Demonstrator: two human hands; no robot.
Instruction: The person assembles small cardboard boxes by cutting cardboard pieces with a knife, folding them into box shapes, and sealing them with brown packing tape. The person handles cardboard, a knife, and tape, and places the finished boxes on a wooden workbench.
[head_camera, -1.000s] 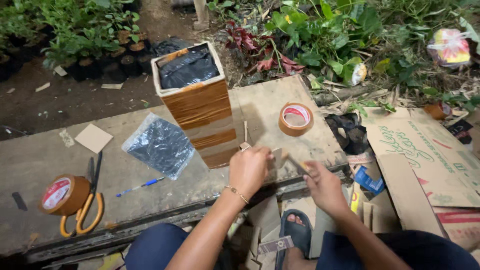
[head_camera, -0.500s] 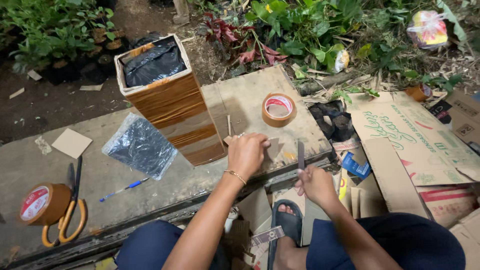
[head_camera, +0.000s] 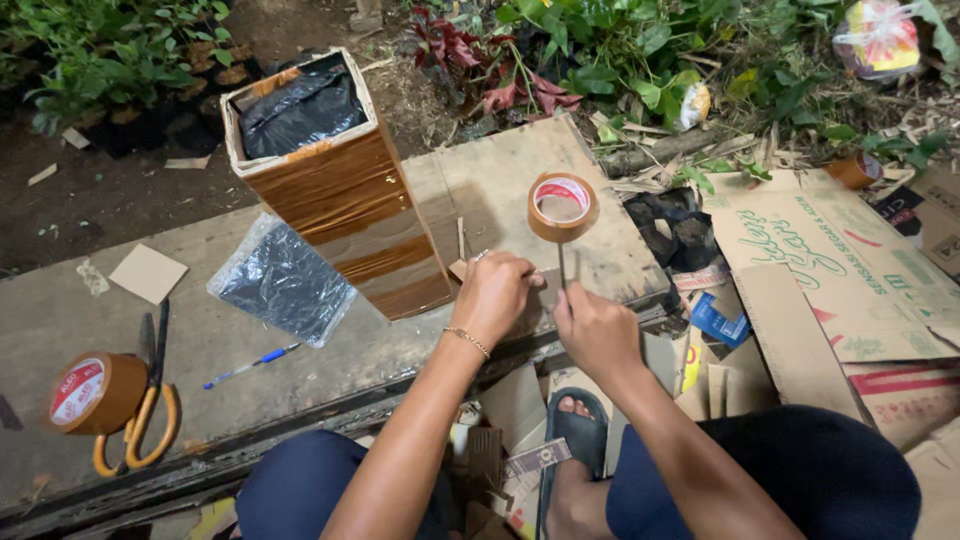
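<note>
**Box wrapped in tape, hands busy with a small piece at the board's near edge**

Nearest to me, the person sits low with dark blue trousers and one foot in a dark slip-on sandal (head_camera: 578, 440), scraps of cardboard lying around it. Just beyond, both hands meet over the near edge of the worn wooden board (head_camera: 520, 175). The left hand (head_camera: 495, 295), with a thin gold bracelet at the wrist, is curled and pressed down on a small pale cardboard scrap (head_camera: 458, 268). The right hand (head_camera: 592, 328) pinches a thin dark blade-like stick (head_camera: 561, 268) upright between thumb and fingers; I cannot tell whether its tip touches the board.

To the left on the grey slab lie a blue pen (head_camera: 248, 366), orange-handled scissors (head_camera: 145, 425) and a brown roll of packing tape (head_camera: 92, 392), well apart from the hands. A crinkled black plastic sheet (head_camera: 283, 282) lies a little farther on.

Behind the hands stands the tall cardboard box banded in glossy brown tape (head_camera: 345, 205), lined with a black plastic bag (head_camera: 297, 105) that shows at its open top. By the look of it, lining and wrapping are largely done, while cutting small pieces seems to be what is in hand. A second brown tape roll (head_camera: 562, 205) sits just beyond the right hand.

Farthest off are printed flattened cartons (head_camera: 830, 270) at the right, then green plants (head_camera: 620, 60) and dark soil.
</note>
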